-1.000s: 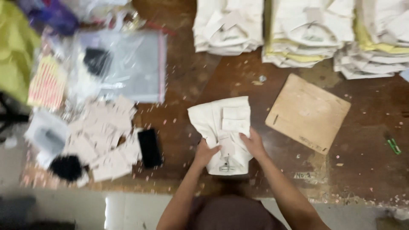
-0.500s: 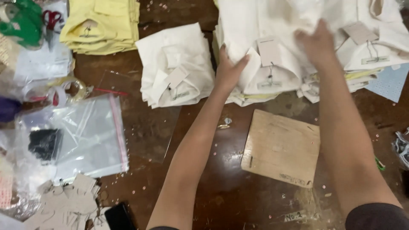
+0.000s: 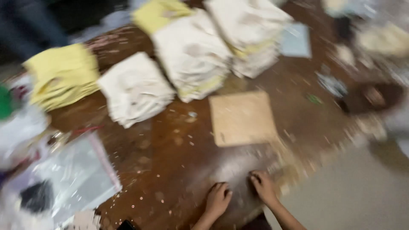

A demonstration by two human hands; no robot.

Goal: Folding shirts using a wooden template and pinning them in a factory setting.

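Right now both of your hands are empty and resting on the wooden table [image 3: 170, 140] at its near edge: left hand [image 3: 218, 199] with fingers curled loosely under, right hand [image 3: 263, 186] flatter, fingertips pressed to the wood, the two just beside each other. Nothing is gripped. The nearest thing to them is the thin tan board [image 3: 243, 117], lying flat a little way ahead of your right hand, apart from it. Beyond that sit the stacks of folded cream shirts [image 3: 136, 88], [image 3: 194, 53], [image 3: 249, 32] and a yellow stack [image 3: 64, 76] off to your left.

The view is smeared, so your head is swinging fast, and that's the risk: reaching while the picture blurs, you could clip the board and slide it into the middle stack, which already sits skewed with its layers fanned out. That stack looks ready to slump if nudged. The clear plastic bag [image 3: 76, 174] near your left forearm is slippery too; an elbow could sweep it off the edge. Paper scraps dot the tabletop and could cling to clean fabric.
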